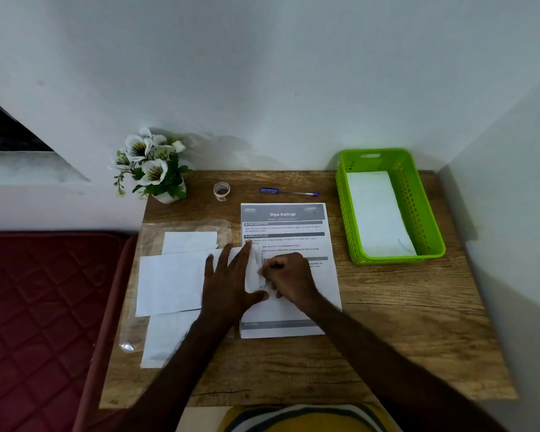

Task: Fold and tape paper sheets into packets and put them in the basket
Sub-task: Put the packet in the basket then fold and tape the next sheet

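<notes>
- The folded paper sheet point(253, 269) lies near the middle of the tabletop point(402, 322), on top of a printed instruction page point(286, 232). Its long axis runs from the near edge toward the far edge, and both hands sit directly on it.
- The left hand point(228, 282) lies flat with fingers spread and straight, pressing the sheet's left side; its forefinger reaches toward the far edge.
- The right hand point(289, 280) is curled tight at the sheet's right edge, seemingly pinching a small bit of paper or tape, though what exactly cannot be told.
- The hands are almost touching, with only the narrow white strip between them.
- The tape roll point(221, 190) stands toward the far edge, just left of centre, roughly equally near both hands. A blue pen point(289, 192) lies to its right, parallel to that edge.
- The green basket point(418, 201) occupies the far right corner, long axis running near-to-far, one white packet point(378, 213) already inside. The right hand is nearer, with bare tabletop between.
- Spare white sheets point(169, 282) on a clear plastic sleeve point(131, 332) fill the left edge, so room lies to the right.
</notes>
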`<state>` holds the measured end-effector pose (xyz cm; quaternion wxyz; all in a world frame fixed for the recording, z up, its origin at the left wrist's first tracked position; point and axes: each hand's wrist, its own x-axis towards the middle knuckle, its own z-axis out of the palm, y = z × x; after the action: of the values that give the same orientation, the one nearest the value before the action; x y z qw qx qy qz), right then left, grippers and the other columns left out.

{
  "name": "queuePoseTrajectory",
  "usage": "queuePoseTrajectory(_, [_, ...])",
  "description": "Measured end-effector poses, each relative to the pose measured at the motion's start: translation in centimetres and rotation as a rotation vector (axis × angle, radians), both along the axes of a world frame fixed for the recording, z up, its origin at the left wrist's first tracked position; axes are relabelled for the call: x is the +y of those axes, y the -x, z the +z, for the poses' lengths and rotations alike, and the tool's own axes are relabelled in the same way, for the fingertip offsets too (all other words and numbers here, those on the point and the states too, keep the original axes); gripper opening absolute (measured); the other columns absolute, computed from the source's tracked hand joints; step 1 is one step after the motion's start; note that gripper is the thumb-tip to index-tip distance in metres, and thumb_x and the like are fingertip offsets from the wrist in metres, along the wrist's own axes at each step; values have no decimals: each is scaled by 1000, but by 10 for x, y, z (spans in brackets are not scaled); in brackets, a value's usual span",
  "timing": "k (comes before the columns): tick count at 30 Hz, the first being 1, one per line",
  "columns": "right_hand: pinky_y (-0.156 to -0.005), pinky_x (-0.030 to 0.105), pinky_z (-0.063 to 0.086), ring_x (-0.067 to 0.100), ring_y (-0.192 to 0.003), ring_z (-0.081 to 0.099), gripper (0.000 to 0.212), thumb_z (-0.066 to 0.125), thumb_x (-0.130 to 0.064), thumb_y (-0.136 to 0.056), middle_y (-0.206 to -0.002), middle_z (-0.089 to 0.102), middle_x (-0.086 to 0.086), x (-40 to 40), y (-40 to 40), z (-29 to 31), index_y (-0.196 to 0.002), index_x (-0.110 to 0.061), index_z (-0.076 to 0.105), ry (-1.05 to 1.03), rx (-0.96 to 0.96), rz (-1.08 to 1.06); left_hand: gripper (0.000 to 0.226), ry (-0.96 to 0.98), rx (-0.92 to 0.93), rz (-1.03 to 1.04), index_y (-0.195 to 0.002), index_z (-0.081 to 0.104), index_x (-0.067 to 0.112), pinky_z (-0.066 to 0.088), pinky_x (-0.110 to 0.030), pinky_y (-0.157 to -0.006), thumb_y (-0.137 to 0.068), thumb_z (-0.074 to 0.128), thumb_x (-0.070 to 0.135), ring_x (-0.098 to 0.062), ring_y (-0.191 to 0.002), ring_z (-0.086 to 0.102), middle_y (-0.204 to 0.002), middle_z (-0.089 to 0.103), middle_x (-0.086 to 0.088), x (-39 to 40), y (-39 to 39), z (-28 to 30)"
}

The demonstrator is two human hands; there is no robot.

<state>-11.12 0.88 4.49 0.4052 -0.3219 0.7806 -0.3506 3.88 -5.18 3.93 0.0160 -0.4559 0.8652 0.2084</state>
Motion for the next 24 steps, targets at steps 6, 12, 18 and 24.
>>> queuePoseTrajectory(6, [-64,28,60,13,-62,68,11,76,-17,-87,-84,78,4,-6,-8,-7,-93,-10,82,-8,83,61,114,-1,7,-10,-163,9,28,0,-53,-126,-77,67,76,-24,-158,7,-170,18,-3,1,0,5])
queuePoseTrajectory(12, [-47,14,45,9,-50,59,17,65,-11,-94,-74,72,6,-9,-4,-1,-97,-4,79,-56,3,148,113,24,43,-16,-162,17,25,3,-55,-126,-75,72,72,-27,-157,12,-168,24,-7,1,-2,1])
queuePoseTrajectory(18, [-67,20,54,8,-73,67,18,63,-17,-97,-92,77,0,4,-3,-2,-103,-12,79,53,73,48,116,-10,11,-27,-163,10,28,-2,-51,-125,-71,57,81,-25,-157,7,-170,16,-5,0,-1,5])
queuePoseTrajectory(24, [-77,38,61,13,-82,71,18,65,-21,-93,-96,77,-4,14,-2,-10,-103,-17,79,46,90,-105,115,-22,49,-32,-162,13,28,-2,-52,-126,-69,54,82,-26,-156,10,-169,18,-5,-1,-5,2])
